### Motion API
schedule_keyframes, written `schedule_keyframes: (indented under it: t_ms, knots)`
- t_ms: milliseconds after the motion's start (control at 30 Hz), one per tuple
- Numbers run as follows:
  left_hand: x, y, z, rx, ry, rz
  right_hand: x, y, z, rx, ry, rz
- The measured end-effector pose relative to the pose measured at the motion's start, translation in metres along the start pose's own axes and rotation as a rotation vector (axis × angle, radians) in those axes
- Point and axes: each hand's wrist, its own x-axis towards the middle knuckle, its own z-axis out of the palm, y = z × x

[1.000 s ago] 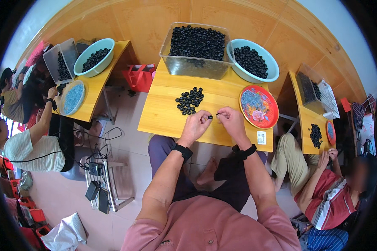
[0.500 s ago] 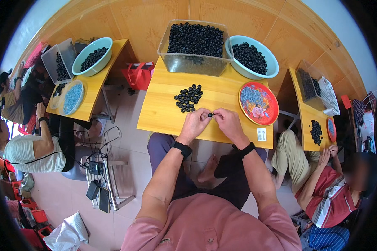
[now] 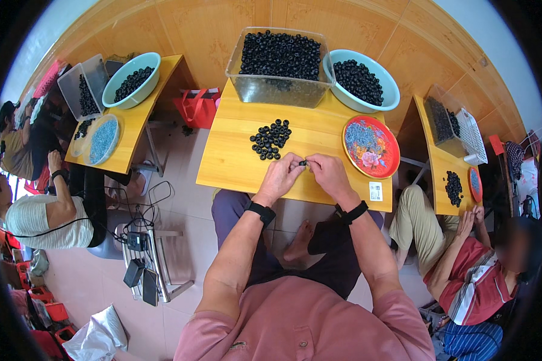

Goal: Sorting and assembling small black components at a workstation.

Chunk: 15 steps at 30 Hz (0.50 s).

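My left hand (image 3: pixel 283 177) and my right hand (image 3: pixel 329 175) meet over the near part of the yellow table (image 3: pixel 223 153). Their fingertips pinch one small black round part (image 3: pixel 303 163) from both sides, and the fingers cover most of it. Just beyond my left hand lies a loose pile of black round parts (image 3: pixel 271 138), some showing a hole in the middle. To the right of my right hand sits a red flowered tray (image 3: pixel 389 171) holding small bluish clear pieces (image 3: pixel 362 136).
At the table's back stand a clear bin (image 3: pixel 277 92) and a pale green basin (image 3: pixel 391 103), both filled with black parts. A white label (image 3: pixel 376 191) lies near the right corner. Co-workers sit at side tables. A metal stool (image 3: pixel 162 259) with cables and devices stands left.
Both hands stay together at almost the same spot, still pinching the black part, with slight finger movement. The whole view has shifted a little.
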Motion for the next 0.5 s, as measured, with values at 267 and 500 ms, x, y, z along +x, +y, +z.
schedule_keyframes:
  t_ms: [267, 500]
  knots:
    - [0.0, -0.007, 0.001, -0.05, -0.018, -0.045, 0.017, -0.004, -0.005, -0.103, -0.109, -0.011]
    - [0.005, -0.011, 0.002, -0.2, 0.039, -0.144, 0.015, -0.009, 0.014, -0.221, -0.115, -0.052]
